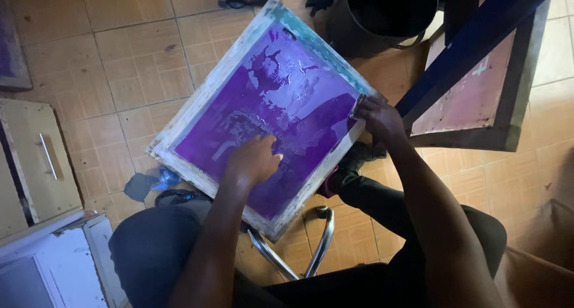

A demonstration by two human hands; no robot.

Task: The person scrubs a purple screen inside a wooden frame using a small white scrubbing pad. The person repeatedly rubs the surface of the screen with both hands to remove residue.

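A square screen-printing frame [206, 92] with a pale, paint-worn wooden border and a glossy purple mesh rests tilted across my lap. My left hand [252, 159] lies on the purple mesh near its lower middle, fingers curled down onto the surface; whether anything is under the fingers is hidden. My right hand [378, 118] grips the frame's right edge, thumb on top of the border.
A black bucket [382, 15] stands beyond the frame. A second framed screen [478, 98] with a pinkish mesh leans at the right under a dark blue beam [466, 42]. Wooden boards [36, 158] lie at left on the tiled floor. Chrome chair legs [323, 236] show below.
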